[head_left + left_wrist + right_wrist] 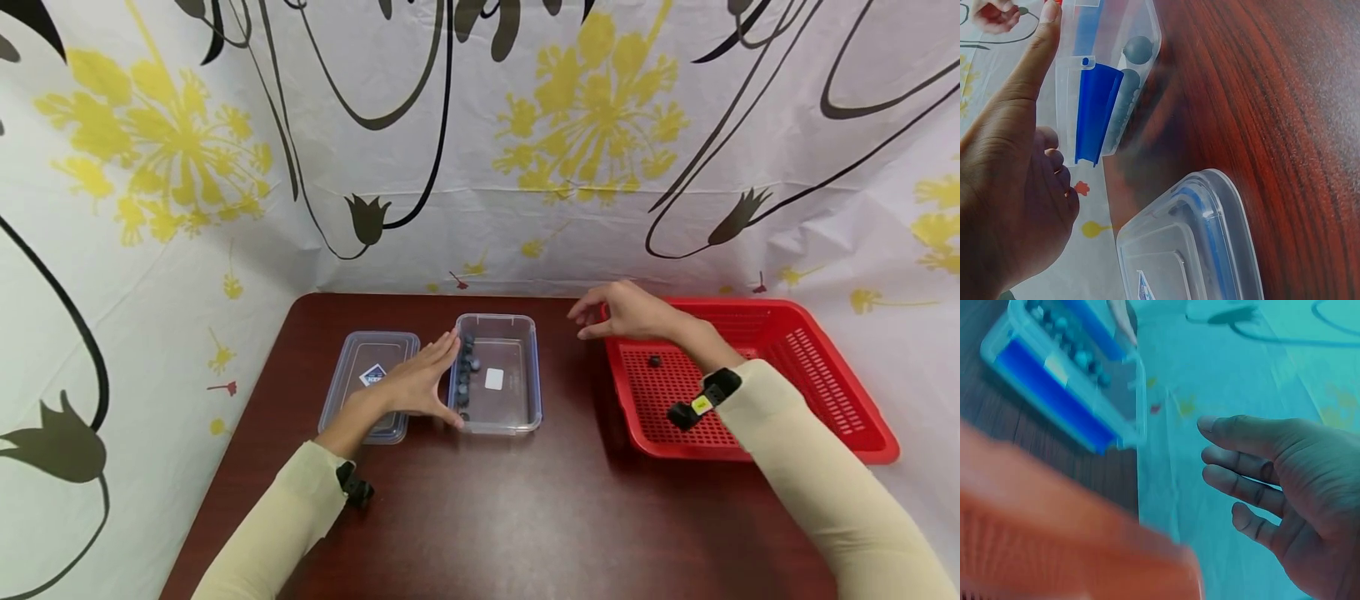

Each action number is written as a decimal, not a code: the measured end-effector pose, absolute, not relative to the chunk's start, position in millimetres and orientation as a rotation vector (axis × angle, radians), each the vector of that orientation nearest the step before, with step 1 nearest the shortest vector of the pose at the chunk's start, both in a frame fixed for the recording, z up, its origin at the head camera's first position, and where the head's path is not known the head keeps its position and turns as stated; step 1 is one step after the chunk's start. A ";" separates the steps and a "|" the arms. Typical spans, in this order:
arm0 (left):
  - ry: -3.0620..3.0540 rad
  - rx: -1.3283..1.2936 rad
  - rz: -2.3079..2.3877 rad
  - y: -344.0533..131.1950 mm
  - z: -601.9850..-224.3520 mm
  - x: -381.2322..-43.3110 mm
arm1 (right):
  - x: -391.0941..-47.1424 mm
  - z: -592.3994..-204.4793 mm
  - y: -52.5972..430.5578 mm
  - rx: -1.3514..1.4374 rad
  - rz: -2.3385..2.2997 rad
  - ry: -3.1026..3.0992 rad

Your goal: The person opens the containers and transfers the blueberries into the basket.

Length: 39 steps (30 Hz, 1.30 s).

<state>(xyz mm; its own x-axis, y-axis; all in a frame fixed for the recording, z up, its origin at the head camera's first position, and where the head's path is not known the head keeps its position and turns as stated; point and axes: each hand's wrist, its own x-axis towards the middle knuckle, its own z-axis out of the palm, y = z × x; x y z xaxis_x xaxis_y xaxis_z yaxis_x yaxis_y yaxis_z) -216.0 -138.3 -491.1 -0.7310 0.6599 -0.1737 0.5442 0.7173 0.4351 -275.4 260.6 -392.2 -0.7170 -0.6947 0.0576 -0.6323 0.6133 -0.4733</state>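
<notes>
A clear plastic container (510,414) with blue side clips stands on the table, with several small dark bluish balls (463,389) lined along its left side. My left hand (420,379) touches the container's left wall, thumb and straight fingers spread apart. Over the left rim of a red basket (750,454), my right hand (626,312) hovers with its fingers loosely bent. Nothing shows between those fingers in the right wrist view (1285,481). One small dark ball (655,361) lies in the basket.
A clear lid (341,367) with a blue-and-white label lies left of the container, partly behind my left hand and wrist. The dark red-brown wooden table (540,517) meets a white patterned cloth (480,233) at the back and sides.
</notes>
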 end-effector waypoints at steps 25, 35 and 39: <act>2.601 0.936 0.534 -140.8 -492.2 -216.2 | -263.1 -464.6 122.8 -1.303 -0.763 2.273; 2.593 0.911 0.562 -142.3 -492.0 -217.6 | -251.8 -490.6 95.9 -1.307 -0.716 2.202; 2.583 0.908 0.584 -141.8 -494.7 -217.3 | -246.3 -500.2 91.8 -1.316 -0.699 2.205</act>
